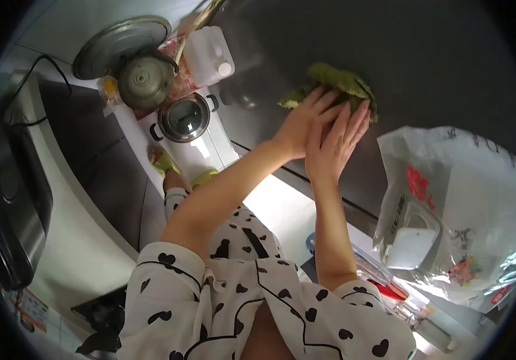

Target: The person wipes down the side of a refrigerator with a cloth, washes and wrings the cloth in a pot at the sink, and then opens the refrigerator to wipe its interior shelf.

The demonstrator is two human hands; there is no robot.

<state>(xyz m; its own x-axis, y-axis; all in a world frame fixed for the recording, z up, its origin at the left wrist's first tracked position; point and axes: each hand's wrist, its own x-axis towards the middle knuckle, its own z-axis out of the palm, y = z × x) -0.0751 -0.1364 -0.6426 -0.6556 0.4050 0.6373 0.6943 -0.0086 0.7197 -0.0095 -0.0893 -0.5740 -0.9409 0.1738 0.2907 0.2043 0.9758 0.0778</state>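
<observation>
A crumpled green cloth (336, 81) lies against a smooth dark grey panel (438, 66). My left hand (307, 123) is pressed on the cloth, its fingers bent over the near edge. Beside it, partly overlapping, my right hand (337, 144) has its fingers stretched out and lying flat, with the tips at the cloth's lower right edge. The palms of both hands are hidden from view.
Left of the panel stand a lidded pot (184, 117), a kettle-like metal pot (145, 79), a large round lid (111, 48) and a white plastic jug (208, 55). A clear plastic bag (468, 180) with a white container (413, 247) is at right.
</observation>
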